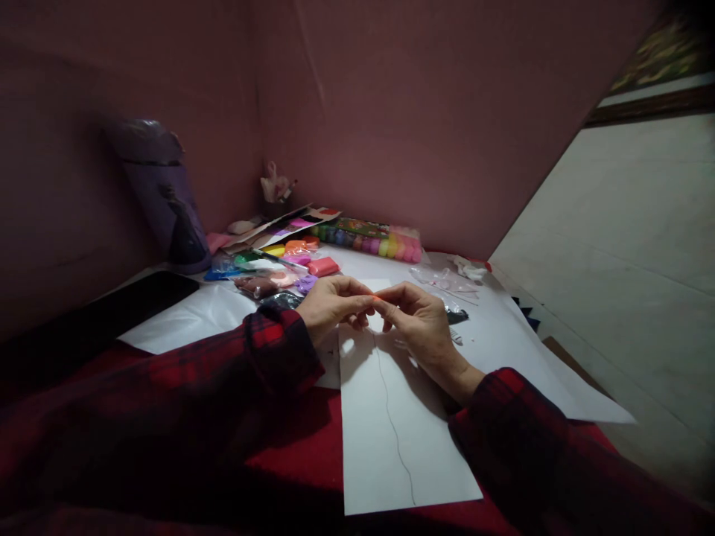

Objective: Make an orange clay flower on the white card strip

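Observation:
My left hand [334,307] and my right hand [420,326] meet fingertip to fingertip above a white sheet. Between the pinched thumbs and forefingers shows a small bit of orange clay [375,298], mostly covered by the fingers. Under them lies a narrow white sheet of paper [372,439] with one wavy dark line drawn down its length. Just beyond my left hand are small packets of coloured modelling clay, among them a coral-red one [323,266] and a brown one [255,287].
A long pack of coloured clay [366,240] lies against the back wall. A purple tumbler [167,201] stands at left, beside a black flat object [148,294]. Clear plastic wrappers [441,279] lie at right. Red cloth [302,454] covers the near surface.

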Available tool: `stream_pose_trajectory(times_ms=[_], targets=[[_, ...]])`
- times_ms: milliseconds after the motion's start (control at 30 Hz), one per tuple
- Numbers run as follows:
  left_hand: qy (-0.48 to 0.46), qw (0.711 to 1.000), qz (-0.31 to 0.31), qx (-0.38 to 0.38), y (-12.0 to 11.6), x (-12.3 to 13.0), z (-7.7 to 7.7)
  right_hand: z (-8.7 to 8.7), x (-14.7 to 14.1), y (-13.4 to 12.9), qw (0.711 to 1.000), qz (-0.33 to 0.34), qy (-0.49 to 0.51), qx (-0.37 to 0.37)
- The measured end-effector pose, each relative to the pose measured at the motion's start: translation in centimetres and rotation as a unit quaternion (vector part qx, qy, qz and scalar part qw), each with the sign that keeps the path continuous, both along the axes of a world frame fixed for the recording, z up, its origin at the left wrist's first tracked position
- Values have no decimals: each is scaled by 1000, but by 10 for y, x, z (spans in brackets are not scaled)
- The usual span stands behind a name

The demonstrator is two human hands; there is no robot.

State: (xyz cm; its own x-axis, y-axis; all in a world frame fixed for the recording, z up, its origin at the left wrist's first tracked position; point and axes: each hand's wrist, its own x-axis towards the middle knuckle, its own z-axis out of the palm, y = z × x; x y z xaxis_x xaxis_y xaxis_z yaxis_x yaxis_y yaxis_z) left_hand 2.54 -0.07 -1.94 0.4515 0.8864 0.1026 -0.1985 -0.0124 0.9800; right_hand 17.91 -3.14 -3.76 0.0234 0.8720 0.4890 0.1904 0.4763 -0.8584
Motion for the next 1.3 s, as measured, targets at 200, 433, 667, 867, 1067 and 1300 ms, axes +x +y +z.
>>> stream_pose_trajectory(times_ms=[200, 433, 667, 867, 1067, 1300], targets=[[-38, 997, 72, 5, 2, 1, 0, 2, 3, 8, 981, 2, 177, -80], [-19, 999, 36, -25, 1, -1, 1, -2, 4, 9, 984, -8, 158, -84], [13, 1000, -11, 2, -3, 0, 1, 2, 1, 5, 993, 26, 101, -50], [7, 1000, 4, 3, -1, -1, 0, -1, 0, 1, 999, 17, 20, -30], [-3, 1000, 8, 0, -2, 0, -1, -5, 0, -3, 997, -13, -63, 41], [-8, 1000, -19, -13, 1, -2, -1, -2, 0, -3, 997, -12, -58, 50]])
